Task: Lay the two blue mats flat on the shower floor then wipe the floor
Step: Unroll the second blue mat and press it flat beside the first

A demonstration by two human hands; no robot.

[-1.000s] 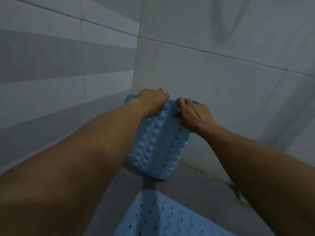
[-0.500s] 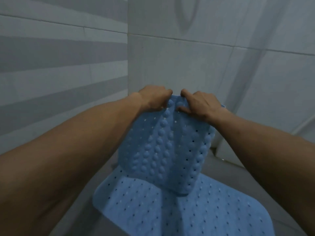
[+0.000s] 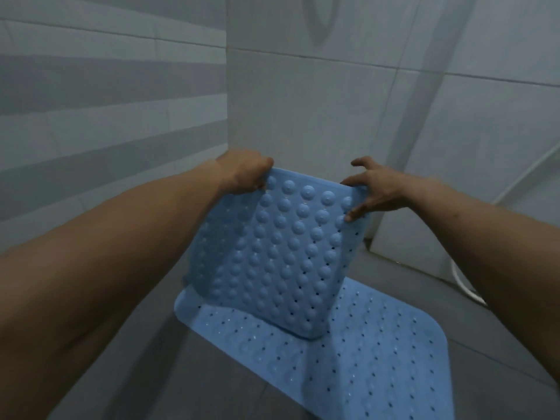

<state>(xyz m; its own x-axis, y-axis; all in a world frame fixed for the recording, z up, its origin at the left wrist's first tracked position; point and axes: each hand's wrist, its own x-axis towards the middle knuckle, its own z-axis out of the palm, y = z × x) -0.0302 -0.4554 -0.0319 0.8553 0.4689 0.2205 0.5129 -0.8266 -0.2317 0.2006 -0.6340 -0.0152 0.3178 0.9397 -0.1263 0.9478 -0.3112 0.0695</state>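
Centre frame: left hand and right hand, now spread apart, pinch the unrolled studded blue rubber mat by its top corners; flat blue mat below. Laying comes next.

Place: home bathroom, shower corner | Walls: pale glazed wall tiles, grey-banded on the left | Floor: dark grey floor tiles | Fittings: blue perforated bath mat lying near; white line far right, possibly a shower hose
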